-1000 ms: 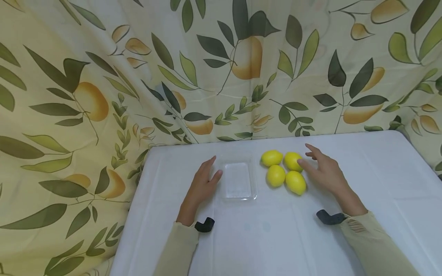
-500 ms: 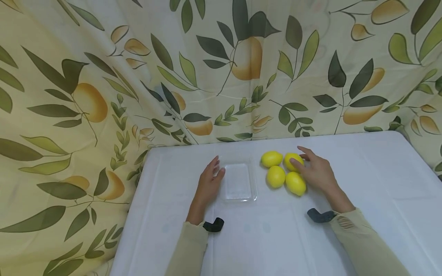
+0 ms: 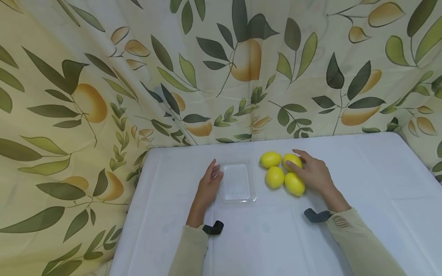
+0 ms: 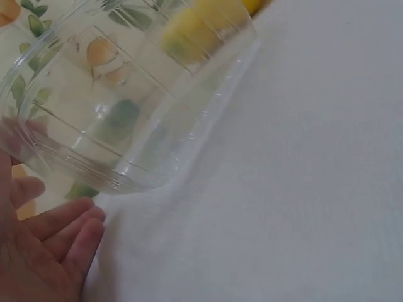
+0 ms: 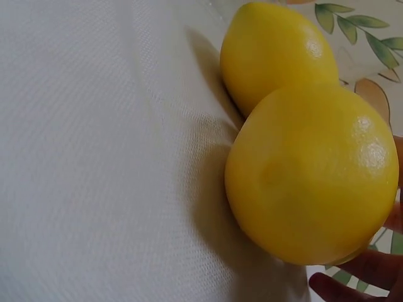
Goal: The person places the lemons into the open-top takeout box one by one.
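Note:
A clear plastic container (image 3: 236, 200) stands on the white table, its near wall filling the upper left of the left wrist view. At its left rim, my left hand (image 3: 207, 189) holds the side wall between thumb and fingers. Several yellow lemons lie clustered right of the container. Around the far right lemon (image 3: 292, 160) my right hand (image 3: 315, 174) curls, thumb on the near side and fingers at the back. The near right lemon (image 5: 308, 176) partly hides that grip in the right wrist view. The near left lemon (image 3: 275, 177) and far left lemon (image 3: 271, 159) sit beside them.
A white cloth covers the table (image 3: 255, 245). Behind and to the left hangs a curtain (image 3: 159, 96) printed with leaves and fruit. Black wrist mounts (image 3: 213, 228) stick out from both sleeves.
My left hand has moved right to the container's left rim. The right hand has come left from beside the lemons and closed around the far right one.

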The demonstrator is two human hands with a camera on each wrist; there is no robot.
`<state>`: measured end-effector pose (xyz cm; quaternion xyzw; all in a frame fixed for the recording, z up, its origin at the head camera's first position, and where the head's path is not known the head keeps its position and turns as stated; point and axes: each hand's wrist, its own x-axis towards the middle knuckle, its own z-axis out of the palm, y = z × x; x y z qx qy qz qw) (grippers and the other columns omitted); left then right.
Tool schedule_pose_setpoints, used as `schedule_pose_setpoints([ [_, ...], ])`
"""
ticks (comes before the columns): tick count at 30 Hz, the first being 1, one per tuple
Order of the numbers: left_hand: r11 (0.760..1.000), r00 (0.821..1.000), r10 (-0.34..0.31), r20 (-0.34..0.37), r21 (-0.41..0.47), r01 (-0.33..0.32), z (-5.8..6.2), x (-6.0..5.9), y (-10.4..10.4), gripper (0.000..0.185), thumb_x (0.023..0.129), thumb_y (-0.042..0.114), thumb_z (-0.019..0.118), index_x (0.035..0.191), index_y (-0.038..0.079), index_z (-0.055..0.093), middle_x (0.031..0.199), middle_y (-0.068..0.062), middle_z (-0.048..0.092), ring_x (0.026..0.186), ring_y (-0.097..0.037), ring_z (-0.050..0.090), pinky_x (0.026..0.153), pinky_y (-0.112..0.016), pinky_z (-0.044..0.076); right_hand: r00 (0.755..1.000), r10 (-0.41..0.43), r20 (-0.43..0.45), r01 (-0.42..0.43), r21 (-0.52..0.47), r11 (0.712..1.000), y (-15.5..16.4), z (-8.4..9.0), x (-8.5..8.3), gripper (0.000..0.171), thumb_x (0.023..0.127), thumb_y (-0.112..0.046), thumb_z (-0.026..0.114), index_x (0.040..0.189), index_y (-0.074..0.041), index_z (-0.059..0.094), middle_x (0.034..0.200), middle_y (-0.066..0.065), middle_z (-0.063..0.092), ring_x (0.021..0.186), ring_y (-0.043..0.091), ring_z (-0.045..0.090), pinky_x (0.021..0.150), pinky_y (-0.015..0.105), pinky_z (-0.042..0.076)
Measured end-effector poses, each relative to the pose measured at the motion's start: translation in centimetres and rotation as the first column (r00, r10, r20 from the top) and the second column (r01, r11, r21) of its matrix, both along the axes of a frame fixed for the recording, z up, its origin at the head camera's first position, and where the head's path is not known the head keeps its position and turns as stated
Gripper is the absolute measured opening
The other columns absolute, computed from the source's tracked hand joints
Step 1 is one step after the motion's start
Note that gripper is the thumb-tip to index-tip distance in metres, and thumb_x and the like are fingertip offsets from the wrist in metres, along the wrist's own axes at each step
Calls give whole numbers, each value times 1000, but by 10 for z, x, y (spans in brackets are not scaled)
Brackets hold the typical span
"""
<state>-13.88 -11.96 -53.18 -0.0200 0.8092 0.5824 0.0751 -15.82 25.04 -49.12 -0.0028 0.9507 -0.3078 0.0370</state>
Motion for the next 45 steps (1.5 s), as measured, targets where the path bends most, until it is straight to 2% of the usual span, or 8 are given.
schedule_pose_setpoints([
  [6, 1000, 1000, -14, -6, 5, 14, -3, 1, -3, 64, 105, 43, 53, 162, 35, 26, 154, 7, 50, 144, -16, 45, 120, -43, 39, 1000, 2, -19, -1, 19, 1000, 2, -5, 1, 79, 95, -67, 55, 154, -16, 45, 139, 31, 58, 127, 55, 53, 98, 71, 42],
  [13, 999, 1000, -27, -13, -17, 27, -4, 0, -4, 67, 102, 52, 54, 162, 38, 26, 155, 7, 48, 144, -16, 47, 119, -43, 40, 999, 5, -46, -4, 23, 1000, 4, -6, 0, 77, 94, -65, 59, 152, -15, 48, 137, 31, 61, 123, 55, 56, 95, 69, 44],
  [24, 999, 999, -30, -40, -19, 29, -4, 1, -4, 65, 103, 48, 55, 161, 38, 28, 155, 1, 50, 141, -21, 51, 119, -45, 41, 997, -1, -71, 1, 1, 1000, 2, -7, 1, 72, 97, -60, 59, 151, -13, 49, 136, 31, 61, 123, 53, 56, 95, 68, 45],
  [31, 999, 999, -31, -17, -37, 30, -4, 0, -2, 64, 103, 48, 54, 161, 41, 27, 156, 3, 49, 143, -20, 49, 119, -44, 40, 997, -9, -81, 9, -4, 1000, 3, -10, 0, 73, 97, -60, 58, 151, -11, 49, 132, 30, 62, 118, 51, 58, 93, 65, 46],
  [36, 998, 999, -34, -26, -52, 33, -2, -1, -1, 63, 103, 50, 53, 160, 45, 26, 155, 5, 49, 143, -18, 48, 119, -43, 40, 994, -14, -112, 12, -20, 1000, 5, -9, -1, 71, 98, -59, 58, 150, -10, 50, 126, 30, 65, 112, 47, 60, 88, 61, 47],
  [45, 998, 1000, -30, -9, -58, 30, -2, 1, -3, 63, 103, 51, 53, 159, 47, 26, 156, 4, 49, 144, -20, 48, 119, -47, 40, 993, -27, -111, 23, -40, 999, -2, -5, 0, 72, 98, -59, 58, 151, -11, 48, 129, 31, 62, 115, 49, 57, 89, 63, 47],
])
